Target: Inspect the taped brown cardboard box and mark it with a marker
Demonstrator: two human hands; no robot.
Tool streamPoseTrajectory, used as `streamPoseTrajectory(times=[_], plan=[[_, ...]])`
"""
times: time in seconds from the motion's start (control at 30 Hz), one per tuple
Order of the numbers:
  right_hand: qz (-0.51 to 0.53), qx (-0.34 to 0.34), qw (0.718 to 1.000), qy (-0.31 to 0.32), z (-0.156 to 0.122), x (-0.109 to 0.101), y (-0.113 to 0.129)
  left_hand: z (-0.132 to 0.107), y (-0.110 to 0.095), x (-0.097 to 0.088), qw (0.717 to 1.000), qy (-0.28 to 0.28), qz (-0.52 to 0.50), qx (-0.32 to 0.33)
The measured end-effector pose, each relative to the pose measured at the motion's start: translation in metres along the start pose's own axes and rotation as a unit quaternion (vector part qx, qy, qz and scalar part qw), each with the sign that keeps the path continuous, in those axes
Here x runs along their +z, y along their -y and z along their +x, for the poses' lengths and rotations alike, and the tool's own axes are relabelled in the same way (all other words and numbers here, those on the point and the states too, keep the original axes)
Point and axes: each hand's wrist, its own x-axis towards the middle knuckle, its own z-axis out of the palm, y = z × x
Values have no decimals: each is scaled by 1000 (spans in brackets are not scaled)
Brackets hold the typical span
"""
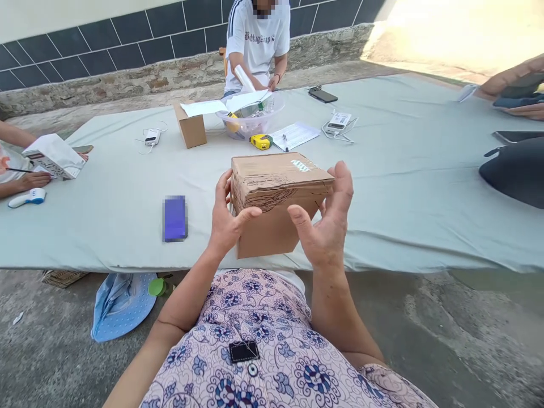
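Note:
A brown cardboard box [272, 226] with dark scribbled lines over its near top edge and left corner is held up between my hands, close to the table's front edge. A small patterned sticker [301, 165] is on its top. My left hand [229, 218] grips the left side, thumb across the front and fingers partly hidden behind. At the right side is my right hand [325, 226], its thumb and forefinger spread apart; some of its fingers are hidden behind the box's right edge. A phone with a purple screen [174, 219] lies left of the box.
Across the cloth-covered table [408, 170] are a plastic basin [272, 122], a yellow tape measure [260, 141], a written sheet [297, 136], another cardboard box [193, 130] and white power banks [339, 122]. Other people sit around it. A black bag [516, 173] lies right; a blue hat [123, 309] is below.

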Motion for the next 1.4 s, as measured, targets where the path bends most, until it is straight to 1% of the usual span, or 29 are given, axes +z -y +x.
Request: streamPoseTrajectory(times=[0.1,0.17,0.23,0.3,0.37,0.43,0.5,0.57,0.67,0.73,0.77,0.9,0.93,1.0,1.17,1.23,1.3,1.4], plan=[[-15,-16,1000,15,-5,1,13,-15,-8,6,996,-49,29,65],[-14,-16,999,27,-9,1,20,-21,-15,9,988,-72,77,111],[-8,-9,999,42,-13,1,23,-23,-21,11,978,-88,131,139],[5,2,998,65,-14,4,25,-23,-24,13,968,-105,177,147],[22,13,995,92,-15,9,25,-23,-23,16,961,-119,211,137],[31,14,994,105,-14,16,23,-24,-20,18,960,-123,222,122],[34,16,994,106,-14,22,20,-25,-15,19,961,-121,222,112],[41,24,994,103,-13,27,17,-26,-12,19,959,-119,231,116],[51,34,993,100,-12,32,13,-28,-10,16,941,-118,284,140],[48,32,993,100,-11,32,10,-31,-10,14,917,-111,351,154],[43,30,993,103,-11,32,9,-32,-9,13,899,-104,394,157],[13,27,991,127,-8,29,4,-37,-5,9,804,-79,565,171],[11,28,991,130,-7,29,3,-38,-3,8,784,-77,588,181],[18,30,991,129,-7,28,2,-39,1,6,763,-80,607,208],[37,38,991,123,-8,29,4,-43,10,5,750,-107,592,275],[37,35,991,122,-8,30,6,-44,13,6,749,-111,583,295],[42,32,991,119,-8,31,8,-45,15,6,757,-110,572,297],[40,28,991,121,-6,30,7,-44,15,4,774,-112,557,279]])
